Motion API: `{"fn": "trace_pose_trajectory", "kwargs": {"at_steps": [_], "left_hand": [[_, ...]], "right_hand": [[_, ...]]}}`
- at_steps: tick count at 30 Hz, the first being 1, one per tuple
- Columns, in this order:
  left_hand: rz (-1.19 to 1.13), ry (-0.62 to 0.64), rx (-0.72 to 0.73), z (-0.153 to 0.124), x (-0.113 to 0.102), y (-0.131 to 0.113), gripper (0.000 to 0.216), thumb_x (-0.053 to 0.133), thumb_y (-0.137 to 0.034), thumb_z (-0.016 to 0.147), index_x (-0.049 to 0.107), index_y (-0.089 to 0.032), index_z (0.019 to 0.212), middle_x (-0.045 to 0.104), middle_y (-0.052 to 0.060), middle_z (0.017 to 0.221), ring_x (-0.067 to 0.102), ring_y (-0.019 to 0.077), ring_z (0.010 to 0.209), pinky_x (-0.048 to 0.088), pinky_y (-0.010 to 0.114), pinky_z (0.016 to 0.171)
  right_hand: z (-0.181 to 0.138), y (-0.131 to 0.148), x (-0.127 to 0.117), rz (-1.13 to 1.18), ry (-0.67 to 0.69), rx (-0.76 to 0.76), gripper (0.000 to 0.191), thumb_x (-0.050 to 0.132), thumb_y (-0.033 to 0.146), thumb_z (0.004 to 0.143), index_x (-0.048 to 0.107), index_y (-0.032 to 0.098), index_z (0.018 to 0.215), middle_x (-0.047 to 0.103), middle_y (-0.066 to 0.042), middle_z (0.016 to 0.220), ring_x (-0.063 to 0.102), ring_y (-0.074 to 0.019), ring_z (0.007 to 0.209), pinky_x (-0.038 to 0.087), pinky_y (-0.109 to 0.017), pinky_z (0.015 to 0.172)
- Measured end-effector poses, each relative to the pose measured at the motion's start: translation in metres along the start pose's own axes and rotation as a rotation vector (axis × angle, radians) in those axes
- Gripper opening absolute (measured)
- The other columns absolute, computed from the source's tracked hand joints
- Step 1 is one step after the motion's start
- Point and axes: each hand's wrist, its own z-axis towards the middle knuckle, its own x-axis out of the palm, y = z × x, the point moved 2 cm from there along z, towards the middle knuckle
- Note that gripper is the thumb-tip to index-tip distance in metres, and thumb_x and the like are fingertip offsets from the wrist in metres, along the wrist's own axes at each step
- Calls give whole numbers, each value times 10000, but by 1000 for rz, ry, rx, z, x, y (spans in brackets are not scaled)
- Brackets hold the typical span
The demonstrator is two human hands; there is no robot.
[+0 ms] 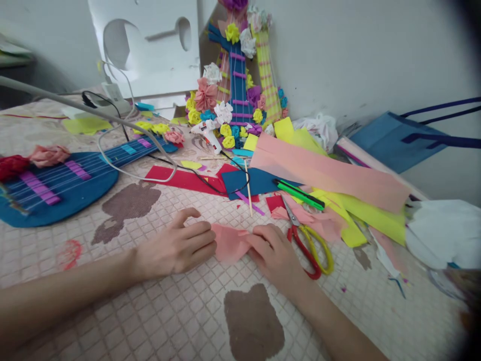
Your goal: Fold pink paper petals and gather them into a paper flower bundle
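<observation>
A small piece of pink crepe paper is stretched between my two hands, just above the tiled-pattern table cover. My left hand is closed at the paper's left edge, its index finger curled up apart from the others. The fingertips of my right hand pinch the paper's right edge. Right beside that hand lie scissors with red and yellow handles, blades pointing away. A thin wooden stick lies beyond the paper.
At left lies a blue paper guitar with paper flowers. A glue gun stands before upright decorated guitars. Pink sheet, yellow strips, a green pen and a blue bag spread to the right. A white cable loops across.
</observation>
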Motion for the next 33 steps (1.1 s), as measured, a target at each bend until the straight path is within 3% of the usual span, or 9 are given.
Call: {"fn": "trace_pose_trajectory", "kwargs": {"at_steps": [4,7,10,14,20,25,33], "left_hand": [[198,-29,104,0,0,-6,263,380,-95,913,606,-228,889,661,14,852,589,173,806,327,458,949],[323,-112,176,-1,0,-10,253,372,-86,930,597,-195,891,662,18,834,585,166,808,340,455,918],[373,-159,189,0,-2,-13,255,359,-78,944,589,-164,874,661,19,802,583,158,809,338,447,897],[343,-143,149,2,-1,-13,258,362,-92,955,587,-161,850,659,11,795,581,151,804,322,443,903],[263,-78,88,1,2,-10,275,348,-102,962,586,-163,841,653,13,846,570,159,832,289,445,912],[191,-25,47,3,3,-8,254,371,-118,955,584,-174,830,645,4,846,557,156,825,279,428,907],[30,-29,-109,3,8,-4,129,474,-155,900,585,-184,840,626,3,837,547,164,826,303,388,874]], "right_hand": [[-1,0,3,-45,35,38,193,456,107,883,582,187,1005,553,-90,932,521,-208,825,492,-363,694],[-5,-1,3,-64,-60,97,239,495,133,873,527,176,1106,543,-114,1007,529,-230,899,503,-376,721],[-8,1,2,-65,-138,72,231,531,127,862,512,174,1088,544,-108,991,528,-227,903,501,-369,729],[-9,5,1,-37,-77,-9,172,503,58,865,553,187,968,580,-69,909,521,-202,830,479,-364,727],[-7,4,2,24,71,-12,125,494,77,881,584,164,891,620,-71,914,501,-217,846,456,-391,744],[-4,8,1,70,103,9,139,513,66,867,584,151,951,614,-78,982,492,-215,875,450,-385,769],[0,18,1,205,152,35,143,466,83,894,587,158,881,593,-77,925,494,-203,876,449,-358,779]]}}
